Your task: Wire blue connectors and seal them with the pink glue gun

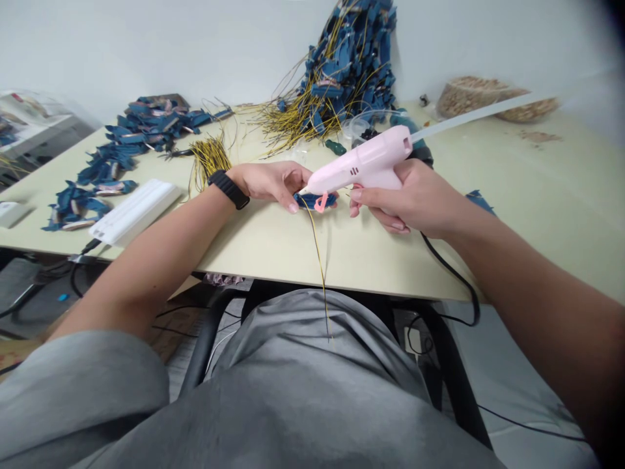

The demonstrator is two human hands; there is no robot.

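My left hand (276, 184) pinches a small blue piece (317, 201) just above the table's front part. A thin yellow and black wire (318, 251) hangs from that piece, over the table edge and down to my lap. My right hand (415, 198) is wrapped round the handle of a pink glue gun (364, 163), with a long pale glue stick (469, 119) out of its back. The gun's nozzle points left and meets the left end of the blue piece, close to my left fingertips.
On the table (390, 260) lie blue pieces (151, 124) at the left, yellow wires (209, 156), a white box (137, 212) and a tall blue heap (351, 65) at the back. A bag of light bits (471, 98) stands back right. The gun's black cable (452, 270) hangs over the edge.
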